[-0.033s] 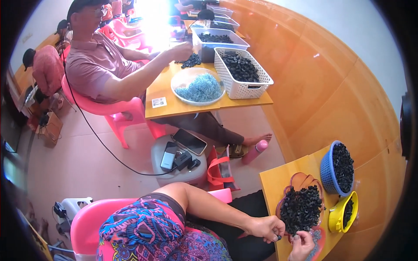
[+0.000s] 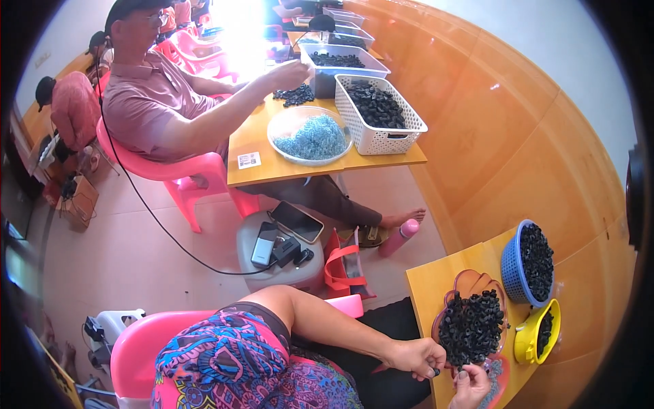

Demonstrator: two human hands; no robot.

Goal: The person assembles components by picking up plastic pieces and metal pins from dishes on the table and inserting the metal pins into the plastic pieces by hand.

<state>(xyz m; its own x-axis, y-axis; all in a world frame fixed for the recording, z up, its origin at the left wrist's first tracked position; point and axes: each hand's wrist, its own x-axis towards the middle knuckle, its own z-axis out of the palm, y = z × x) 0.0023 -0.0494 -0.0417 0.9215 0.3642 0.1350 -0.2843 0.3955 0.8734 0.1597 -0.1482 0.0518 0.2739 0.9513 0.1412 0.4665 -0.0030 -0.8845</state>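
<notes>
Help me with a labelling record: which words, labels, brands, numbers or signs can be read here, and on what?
No text can be read.
White sticker on the farther wooden table: print, too small to read.
Silver device on the grey stool: faint mark, too small to read.

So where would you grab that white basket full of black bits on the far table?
Probably by the slot just under the rim at the white basket's near short end, coming from the near side and hooking in. That end faces the table's open edge, while a tub stands close behind and a bowl sits at its left.
</notes>
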